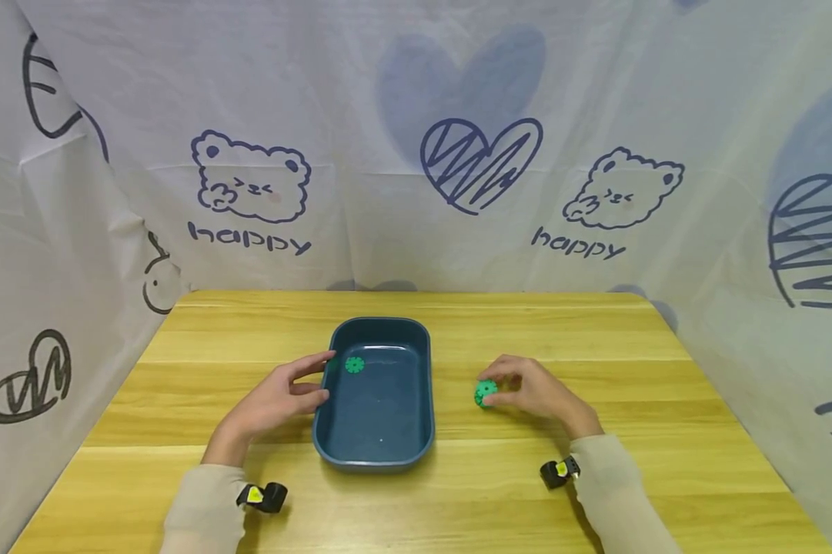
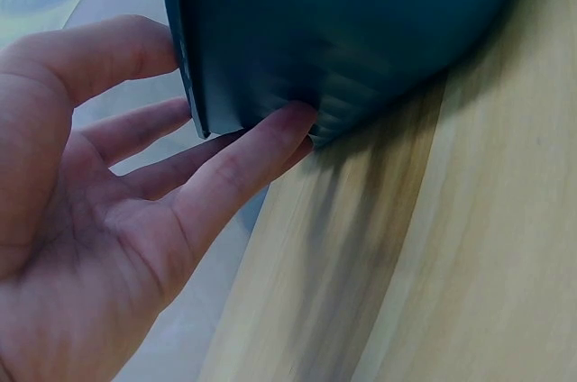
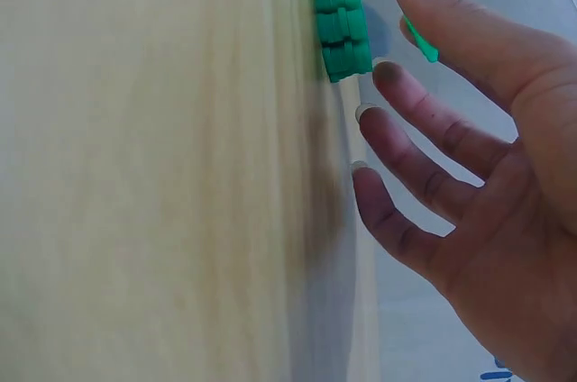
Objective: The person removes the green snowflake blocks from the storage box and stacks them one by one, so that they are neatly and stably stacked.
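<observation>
A dark blue rectangular bin [image 1: 374, 450] stands on the wooden table, with one green notched plastic disc [image 1: 355, 365] lying inside near its far left. My left hand [image 1: 277, 396] touches the bin's left side, fingers near the rim and thumb lower on the outer wall [image 2: 343, 49]. To the right of the bin, my right hand [image 1: 536, 388] pinches a green notched disc [image 3: 421, 40] between thumb and index finger. Close below it, a short stack of such discs [image 3: 343, 32] sits on the table. The thumb partly hides the pinched disc in the right wrist view.
The wooden table [image 1: 526, 492] ends at a white cloth [image 1: 388, 231] printed with bears and hearts, hanging behind and at both sides. Each wrist wears a small black camera, one on the left [image 1: 266, 497] and one on the right [image 1: 557, 472].
</observation>
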Demonstrator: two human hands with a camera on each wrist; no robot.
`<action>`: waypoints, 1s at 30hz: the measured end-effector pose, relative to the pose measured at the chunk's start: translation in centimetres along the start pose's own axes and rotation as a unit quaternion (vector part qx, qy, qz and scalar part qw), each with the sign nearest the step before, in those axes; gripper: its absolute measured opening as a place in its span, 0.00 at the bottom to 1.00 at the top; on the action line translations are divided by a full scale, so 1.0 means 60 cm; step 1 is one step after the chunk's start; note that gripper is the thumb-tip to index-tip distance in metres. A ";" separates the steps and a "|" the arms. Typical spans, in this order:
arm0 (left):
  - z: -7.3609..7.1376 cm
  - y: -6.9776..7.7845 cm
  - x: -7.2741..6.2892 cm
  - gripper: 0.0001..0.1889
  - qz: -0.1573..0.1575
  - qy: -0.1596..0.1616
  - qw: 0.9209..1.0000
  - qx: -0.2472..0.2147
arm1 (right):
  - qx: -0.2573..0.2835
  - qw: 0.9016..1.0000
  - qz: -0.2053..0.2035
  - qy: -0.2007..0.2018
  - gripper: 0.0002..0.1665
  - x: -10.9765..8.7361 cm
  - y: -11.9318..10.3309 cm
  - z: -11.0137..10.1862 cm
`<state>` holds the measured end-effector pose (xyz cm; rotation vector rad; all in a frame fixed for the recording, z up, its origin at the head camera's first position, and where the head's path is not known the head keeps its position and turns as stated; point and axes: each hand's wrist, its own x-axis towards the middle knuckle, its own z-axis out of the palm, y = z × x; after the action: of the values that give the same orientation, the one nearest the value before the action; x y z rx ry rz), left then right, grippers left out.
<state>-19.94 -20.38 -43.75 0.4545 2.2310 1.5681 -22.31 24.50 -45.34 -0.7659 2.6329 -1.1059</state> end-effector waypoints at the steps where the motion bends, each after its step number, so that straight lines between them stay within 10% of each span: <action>1: 0.000 0.000 0.000 0.35 0.000 0.000 1.000 0.000 | 0.002 1.000 0.002 -0.001 0.22 0.000 0.001 0.001; 30: 0.002 0.002 0.001 0.35 -0.001 0.002 1.000 -0.004 | 0.002 1.000 0.011 -0.024 0.21 0.003 0.007 0.006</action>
<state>-19.95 -20.24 -43.69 0.4458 2.2273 1.5774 -22.51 24.43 -45.88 -0.7503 2.5918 -1.0723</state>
